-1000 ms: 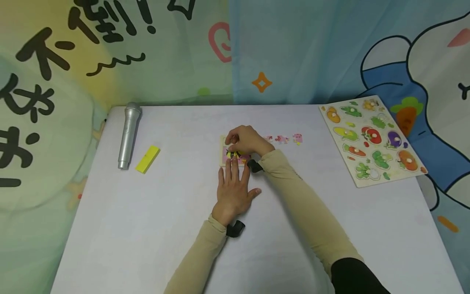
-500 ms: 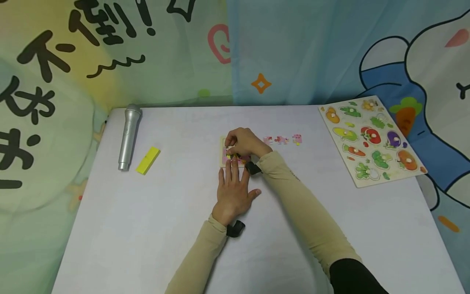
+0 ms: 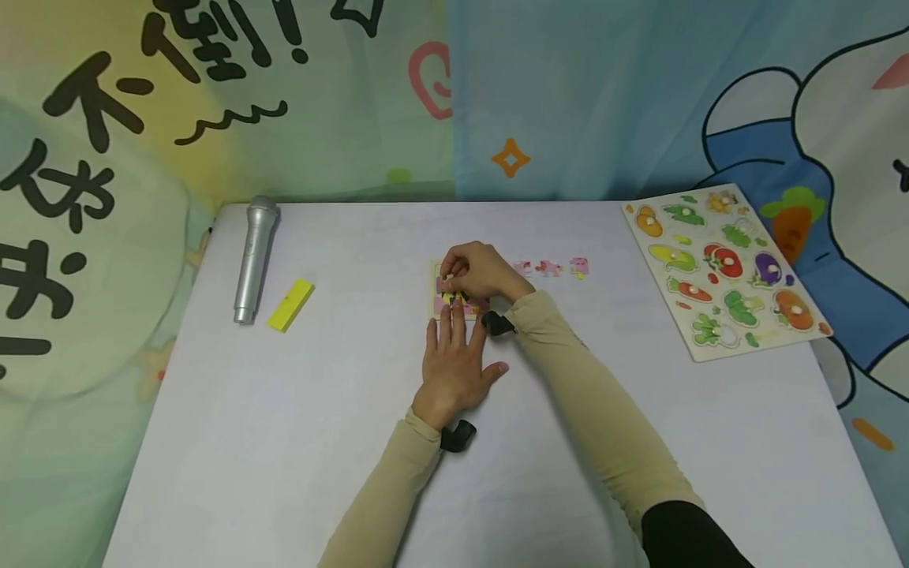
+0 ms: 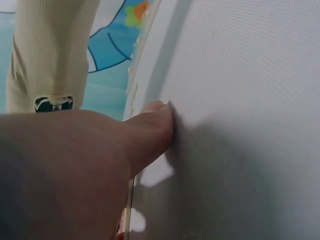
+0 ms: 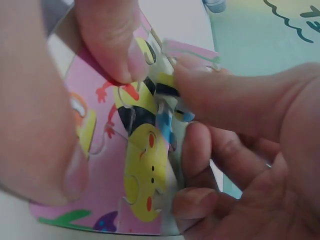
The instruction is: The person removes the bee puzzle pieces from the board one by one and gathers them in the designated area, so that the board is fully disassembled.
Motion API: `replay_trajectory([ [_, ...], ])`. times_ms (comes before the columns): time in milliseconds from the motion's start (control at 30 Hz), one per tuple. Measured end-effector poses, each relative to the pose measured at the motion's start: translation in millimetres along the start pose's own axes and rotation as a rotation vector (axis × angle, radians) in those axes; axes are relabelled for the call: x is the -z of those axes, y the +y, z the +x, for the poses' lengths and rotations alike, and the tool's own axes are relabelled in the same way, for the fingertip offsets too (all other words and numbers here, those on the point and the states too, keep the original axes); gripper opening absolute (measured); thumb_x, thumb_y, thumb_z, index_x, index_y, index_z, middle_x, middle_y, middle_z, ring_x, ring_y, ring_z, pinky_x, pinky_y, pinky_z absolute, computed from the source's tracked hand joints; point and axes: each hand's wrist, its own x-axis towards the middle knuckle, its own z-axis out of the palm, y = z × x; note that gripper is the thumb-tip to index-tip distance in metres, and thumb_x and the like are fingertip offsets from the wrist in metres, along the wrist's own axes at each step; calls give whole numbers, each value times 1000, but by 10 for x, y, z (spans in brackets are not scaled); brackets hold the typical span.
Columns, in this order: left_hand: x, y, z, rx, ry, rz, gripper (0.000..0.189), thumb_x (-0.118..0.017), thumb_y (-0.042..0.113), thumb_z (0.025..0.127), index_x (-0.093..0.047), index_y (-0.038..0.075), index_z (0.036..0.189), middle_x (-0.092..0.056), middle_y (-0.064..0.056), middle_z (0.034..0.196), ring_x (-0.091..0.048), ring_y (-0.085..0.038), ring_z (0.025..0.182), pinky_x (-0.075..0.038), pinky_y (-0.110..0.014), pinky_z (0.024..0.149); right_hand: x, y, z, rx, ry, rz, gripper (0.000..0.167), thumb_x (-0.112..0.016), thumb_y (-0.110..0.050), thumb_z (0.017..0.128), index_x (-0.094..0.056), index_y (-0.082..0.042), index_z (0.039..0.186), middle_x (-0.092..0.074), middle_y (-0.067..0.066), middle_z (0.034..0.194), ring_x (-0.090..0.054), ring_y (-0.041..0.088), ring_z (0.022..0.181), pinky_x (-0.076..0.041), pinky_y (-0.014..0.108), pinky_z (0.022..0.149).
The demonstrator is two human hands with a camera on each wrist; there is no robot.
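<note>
A small pink jigsaw puzzle (image 5: 107, 170) with a yellow-and-black bee (image 5: 145, 175) on it lies in a pale tray (image 3: 434, 293) at the table's middle. My right hand (image 3: 483, 272) pinches a jigsaw piece (image 5: 167, 86) between thumb and fingers, tilted at the puzzle's open side. Pink and yellow-black print shows on that piece. My left hand (image 3: 454, 372) lies with fingers outstretched, its fingertips (image 5: 132, 62) pressing on the assembled pieces. In the left wrist view, the left thumb (image 4: 152, 127) extends over the white cloth, and the puzzle is mostly hidden.
Several loose pink pieces (image 3: 548, 268) lie in a row right of the puzzle. At the right stands a vegetable puzzle board (image 3: 699, 296). A silver microphone (image 3: 256, 260) and a yellow block (image 3: 291, 305) lie at the left. A printed curtain (image 3: 568, 102) hangs behind.
My right fingers shift slightly over the puzzle, still pinching the piece. My left hand stays pressed in place. The head view drifts a little.
</note>
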Motion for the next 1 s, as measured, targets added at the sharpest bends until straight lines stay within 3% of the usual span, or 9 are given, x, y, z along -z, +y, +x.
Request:
replay_trajectory([
  [300,-16,-15,27,-16,33,11,94,-57,68,100,-22,18,171,-12,-24,177,-8,-41,165,-10,-57,133,103,98,-102,-2,129,106,22,-76,-18,98,-72,-7,118,-78,15,110,-73,30,104,-55,45,99],
  [467,-19,-14,35,-5,34,30,97,-56,72,99,-20,17,171,-15,-23,177,-10,-40,165,-11,-55,133,194,207,-235,-34,179,189,22,-78,-20,97,-74,-9,117,-75,11,106,-68,24,98,-51,37,88],
  [667,-30,11,64,18,64,67,108,-53,74,99,-12,3,170,-20,-20,176,-15,-37,165,-12,-52,133,290,424,-440,-44,224,213,24,-76,-22,100,-77,-13,121,-78,10,102,-69,19,88,-50,31,75],
  [1000,-58,19,98,18,134,129,105,-56,72,99,-24,-1,166,-32,-21,171,-28,-39,159,-21,-51,131,478,655,-815,-115,264,201,34,-80,-18,96,-77,-15,129,-74,12,124,-71,24,109,-54,29,87],
])
